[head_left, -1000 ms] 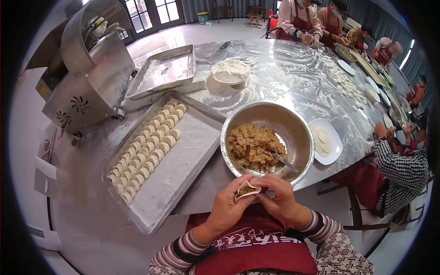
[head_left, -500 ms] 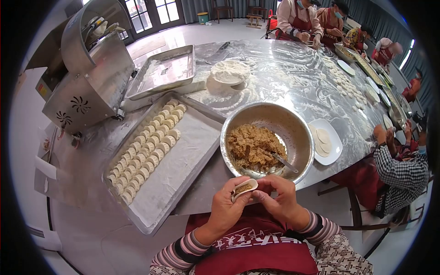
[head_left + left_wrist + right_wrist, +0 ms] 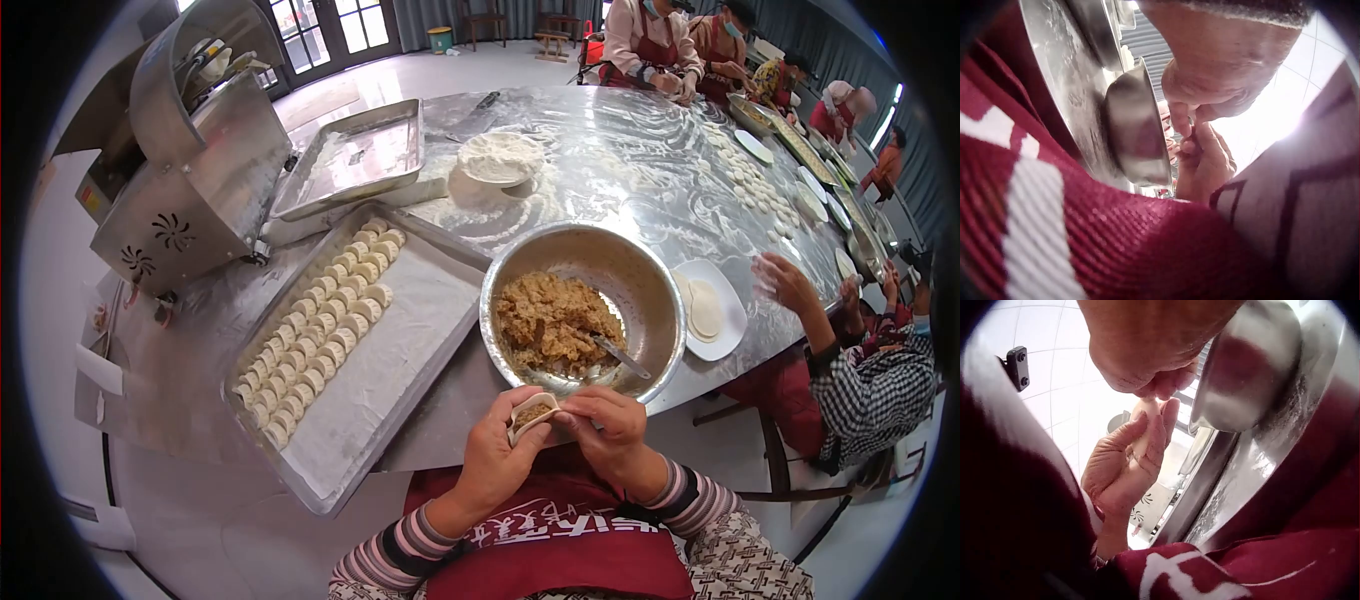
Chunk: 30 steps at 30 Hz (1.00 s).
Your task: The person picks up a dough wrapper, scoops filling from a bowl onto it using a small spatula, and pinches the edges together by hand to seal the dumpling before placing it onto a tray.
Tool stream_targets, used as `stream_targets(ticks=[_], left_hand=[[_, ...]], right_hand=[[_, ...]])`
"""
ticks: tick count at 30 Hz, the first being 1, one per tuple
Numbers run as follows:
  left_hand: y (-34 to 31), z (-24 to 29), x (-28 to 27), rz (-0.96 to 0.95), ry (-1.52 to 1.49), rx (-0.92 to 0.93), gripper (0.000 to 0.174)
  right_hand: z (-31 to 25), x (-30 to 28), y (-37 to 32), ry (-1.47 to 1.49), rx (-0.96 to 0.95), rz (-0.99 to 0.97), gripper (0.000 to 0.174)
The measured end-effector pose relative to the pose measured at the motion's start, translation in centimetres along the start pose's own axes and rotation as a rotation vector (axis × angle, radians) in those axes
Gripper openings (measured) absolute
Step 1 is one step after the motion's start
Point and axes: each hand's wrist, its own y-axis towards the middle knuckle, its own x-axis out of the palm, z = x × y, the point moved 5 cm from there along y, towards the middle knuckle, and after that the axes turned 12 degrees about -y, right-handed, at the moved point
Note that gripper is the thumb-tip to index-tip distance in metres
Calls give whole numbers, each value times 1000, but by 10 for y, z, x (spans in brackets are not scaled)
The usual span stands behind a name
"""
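Observation:
In the head view a half-folded dumpling [image 3: 534, 408], its white wrapper still gaping at the top over brown filling, sits between both hands at the table's front edge. My left hand [image 3: 492, 446] holds its left side between thumb and fingers. At its right end, the thumb and fingertips of my right hand [image 3: 614, 436] pinch the wrapper's edge. Just beyond the hands stands a steel bowl [image 3: 655, 275] with brown filling [image 3: 555, 320] and a spoon [image 3: 622, 355]. The right wrist view shows the left hand [image 3: 1125, 465] cupped round the pale wrapper [image 3: 1142, 440].
On the left lies a metal tray [image 3: 400, 345] with rows of finished dumplings [image 3: 325, 330]. A white plate [image 3: 728, 300] with round wrappers [image 3: 706, 308] stands right of the bowl. Farther back are a flour bowl [image 3: 500, 160], another tray [image 3: 360, 150] and a steel machine [image 3: 200, 190]. Other people work along the table.
The wrapper's opening has gone from rounded to more angular as the right fingers shifted along its edge. On the right, a person in checked sleeves has stretched an arm over the table.

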Motion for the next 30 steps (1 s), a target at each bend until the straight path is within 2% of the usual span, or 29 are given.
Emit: stream_targets(ticks=[6, 9, 11, 15, 18, 21, 23, 25, 27, 30], left_hand=[[-2, 8, 4, 26, 23, 15, 34], [-1, 14, 3, 40, 109, 58, 33], [-1, 14, 1, 11, 132, 132, 32], [1, 18, 0, -39, 109, 156, 32], [2, 20, 3, -101, 197, 162, 32], [2, 17, 5, -107, 166, 108, 31], [2, -3, -2, 49, -134, 56, 31], [2, 1, -3, 40, -163, 39, 31], [3, 1, -4, 36, -193, 21, 30], [2, 2, -3, 16, -182, 67, 30]], right_hand=[[3, 2, 4, 83, 106, -79, 19], [1, 4, 6, 35, 19, -71, 21], [0, 4, 5, 84, 57, -58, 20], [-1, 2, 5, 113, 125, -42, 19], [0, 0, 3, 92, 66, 8, 19], [0, -4, 2, 54, -4, 59, 18], [1, -4, 2, 69, -2, 77, 19], [-1, -3, 2, 86, 1, 94, 19], [2, 0, 3, 132, 152, 57, 20], [5, 3, 1, 141, 173, 12, 22]])
